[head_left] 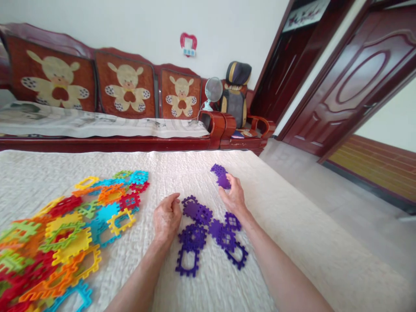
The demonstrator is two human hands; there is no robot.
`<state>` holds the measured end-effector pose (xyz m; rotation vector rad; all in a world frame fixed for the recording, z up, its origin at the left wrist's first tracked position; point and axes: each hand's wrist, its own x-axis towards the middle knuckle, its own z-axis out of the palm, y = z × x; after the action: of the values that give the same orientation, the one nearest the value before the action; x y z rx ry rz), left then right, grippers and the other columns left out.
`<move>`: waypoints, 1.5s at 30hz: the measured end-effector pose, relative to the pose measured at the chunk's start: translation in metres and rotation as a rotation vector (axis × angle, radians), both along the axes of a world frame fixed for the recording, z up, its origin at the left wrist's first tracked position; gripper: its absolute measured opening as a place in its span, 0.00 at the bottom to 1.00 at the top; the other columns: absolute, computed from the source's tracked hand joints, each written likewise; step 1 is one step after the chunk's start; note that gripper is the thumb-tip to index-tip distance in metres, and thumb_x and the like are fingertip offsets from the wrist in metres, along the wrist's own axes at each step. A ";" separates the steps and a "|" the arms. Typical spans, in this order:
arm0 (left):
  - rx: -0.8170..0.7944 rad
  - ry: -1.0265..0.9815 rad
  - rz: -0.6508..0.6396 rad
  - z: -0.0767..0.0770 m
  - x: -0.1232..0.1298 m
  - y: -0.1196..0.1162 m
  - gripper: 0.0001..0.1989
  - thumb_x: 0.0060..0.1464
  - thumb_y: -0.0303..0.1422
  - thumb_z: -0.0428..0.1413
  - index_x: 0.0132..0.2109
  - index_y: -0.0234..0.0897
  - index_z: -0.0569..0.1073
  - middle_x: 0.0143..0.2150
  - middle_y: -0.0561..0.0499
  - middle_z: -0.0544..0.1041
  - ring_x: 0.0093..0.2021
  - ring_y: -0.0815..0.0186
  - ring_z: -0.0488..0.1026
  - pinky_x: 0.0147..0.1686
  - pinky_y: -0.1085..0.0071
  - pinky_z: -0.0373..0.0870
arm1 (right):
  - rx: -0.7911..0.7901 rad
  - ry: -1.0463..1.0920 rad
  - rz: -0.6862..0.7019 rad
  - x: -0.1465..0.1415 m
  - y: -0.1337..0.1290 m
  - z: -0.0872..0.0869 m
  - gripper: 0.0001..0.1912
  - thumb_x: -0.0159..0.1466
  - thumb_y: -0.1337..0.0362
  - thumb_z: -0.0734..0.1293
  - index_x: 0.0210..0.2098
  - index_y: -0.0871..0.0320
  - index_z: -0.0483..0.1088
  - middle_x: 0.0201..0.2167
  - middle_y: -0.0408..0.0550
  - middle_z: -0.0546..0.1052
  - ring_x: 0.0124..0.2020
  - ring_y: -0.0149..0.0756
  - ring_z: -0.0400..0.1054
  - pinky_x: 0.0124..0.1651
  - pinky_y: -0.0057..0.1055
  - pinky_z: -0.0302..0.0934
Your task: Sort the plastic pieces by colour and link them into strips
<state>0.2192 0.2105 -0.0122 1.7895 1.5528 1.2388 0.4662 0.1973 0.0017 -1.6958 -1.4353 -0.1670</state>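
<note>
My right hand (234, 197) reaches forward, with thumb and fingers on a solid purple interlocking plastic tile (222, 181). Another purple toothed piece (218, 169) lies against that tile's far side. My left hand (167, 216) rests loosely curled on the cloth, with nothing visible in it. Just right of it, several purple tiles (204, 214) lie overlapping; some are solid, others have window-like openings. A purple open frame (187, 262) lies at the near left of this group, and another purple frame (238, 255) at its near right, beside my right forearm.
A spread-out heap of red, yellow, orange, green and blue tiles (73, 227) covers the left side. Everything lies on a quilted cream cloth (292, 260). Beyond stand a wooden sofa (130, 143) with bear-patterned cushions, a small fan (213, 89) and a wooden door (351, 82).
</note>
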 end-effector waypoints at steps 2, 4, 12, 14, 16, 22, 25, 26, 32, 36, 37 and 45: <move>-0.005 0.010 0.001 0.000 0.000 0.000 0.18 0.53 0.32 0.45 0.45 0.37 0.77 0.39 0.49 0.81 0.41 0.61 0.78 0.46 0.64 0.72 | -0.040 0.031 -0.140 0.013 -0.001 -0.003 0.29 0.55 0.59 0.63 0.55 0.63 0.63 0.47 0.58 0.70 0.50 0.47 0.66 0.56 0.45 0.60; -0.011 0.015 0.000 -0.001 0.000 0.000 0.18 0.53 0.32 0.46 0.45 0.37 0.77 0.39 0.49 0.81 0.41 0.61 0.78 0.47 0.64 0.72 | -0.110 0.053 -0.216 0.020 -0.002 -0.004 0.31 0.54 0.57 0.64 0.55 0.64 0.63 0.47 0.59 0.70 0.50 0.48 0.66 0.57 0.46 0.59; -0.001 -0.003 -0.002 -0.002 0.000 0.000 0.18 0.53 0.33 0.47 0.45 0.38 0.77 0.39 0.48 0.81 0.40 0.60 0.78 0.46 0.64 0.73 | -0.219 0.041 -0.243 0.026 0.000 -0.009 0.31 0.56 0.56 0.63 0.56 0.63 0.62 0.47 0.60 0.69 0.50 0.51 0.65 0.56 0.48 0.59; 0.009 -0.012 -0.001 -0.003 0.001 0.000 0.17 0.53 0.33 0.47 0.45 0.37 0.77 0.39 0.48 0.81 0.40 0.60 0.78 0.45 0.63 0.73 | -0.220 0.019 -0.250 0.026 0.000 -0.008 0.31 0.56 0.56 0.64 0.56 0.65 0.62 0.48 0.62 0.68 0.51 0.52 0.64 0.56 0.49 0.58; 0.023 -0.024 -0.002 -0.004 0.000 0.001 0.17 0.53 0.32 0.47 0.44 0.37 0.77 0.38 0.48 0.81 0.39 0.61 0.78 0.45 0.64 0.73 | -0.158 -0.026 -0.245 0.023 0.000 -0.006 0.32 0.55 0.57 0.64 0.56 0.65 0.61 0.51 0.63 0.67 0.53 0.53 0.62 0.57 0.51 0.57; 0.048 -0.053 0.035 -0.004 0.000 0.001 0.19 0.52 0.28 0.45 0.44 0.35 0.77 0.36 0.49 0.81 0.38 0.63 0.78 0.45 0.65 0.73 | -0.113 -0.021 0.210 -0.017 -0.005 0.018 0.17 0.58 0.64 0.63 0.46 0.57 0.69 0.43 0.52 0.73 0.47 0.41 0.68 0.53 0.40 0.62; 0.058 -0.055 0.034 -0.001 0.000 0.001 0.19 0.51 0.27 0.45 0.43 0.35 0.77 0.36 0.48 0.81 0.38 0.63 0.78 0.44 0.65 0.73 | -0.421 0.038 0.489 -0.038 -0.014 0.031 0.16 0.57 0.62 0.66 0.44 0.58 0.71 0.41 0.49 0.75 0.40 0.37 0.71 0.46 0.36 0.65; 0.064 -0.054 0.028 -0.001 0.000 0.001 0.19 0.51 0.26 0.45 0.43 0.35 0.77 0.36 0.48 0.81 0.38 0.62 0.78 0.44 0.65 0.73 | -0.502 0.037 0.540 -0.042 -0.018 0.035 0.19 0.56 0.60 0.68 0.46 0.58 0.70 0.43 0.50 0.75 0.41 0.37 0.71 0.46 0.36 0.65; 0.076 -0.039 0.016 -0.003 0.000 0.002 0.18 0.52 0.27 0.45 0.43 0.36 0.77 0.36 0.49 0.80 0.39 0.62 0.77 0.45 0.64 0.73 | -0.650 -0.050 0.593 -0.046 -0.032 0.043 0.33 0.51 0.57 0.74 0.54 0.57 0.65 0.47 0.53 0.72 0.45 0.40 0.70 0.47 0.38 0.65; 0.071 -0.028 0.017 -0.005 0.000 0.002 0.18 0.52 0.27 0.45 0.44 0.37 0.77 0.37 0.49 0.81 0.39 0.62 0.77 0.45 0.65 0.72 | -0.654 -0.148 0.600 -0.047 -0.032 0.042 0.32 0.48 0.59 0.74 0.52 0.57 0.67 0.46 0.52 0.72 0.44 0.41 0.70 0.48 0.38 0.64; 0.070 -0.028 0.016 -0.005 0.000 0.002 0.18 0.52 0.27 0.45 0.44 0.36 0.77 0.37 0.49 0.81 0.39 0.62 0.77 0.45 0.65 0.72 | -0.649 -0.174 0.593 -0.048 -0.033 0.042 0.30 0.48 0.60 0.74 0.51 0.57 0.67 0.46 0.51 0.72 0.44 0.41 0.69 0.48 0.38 0.64; 0.041 -0.027 0.025 0.001 0.000 0.000 0.17 0.53 0.28 0.46 0.43 0.37 0.78 0.37 0.49 0.81 0.40 0.61 0.78 0.46 0.64 0.73 | -0.615 -0.274 0.523 -0.062 -0.038 0.051 0.23 0.49 0.64 0.71 0.46 0.56 0.69 0.40 0.50 0.75 0.40 0.41 0.69 0.43 0.34 0.62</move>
<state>0.2196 0.2102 -0.0115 1.7766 1.5490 1.3105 0.4038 0.1591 0.0528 -1.7297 -2.2512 0.3822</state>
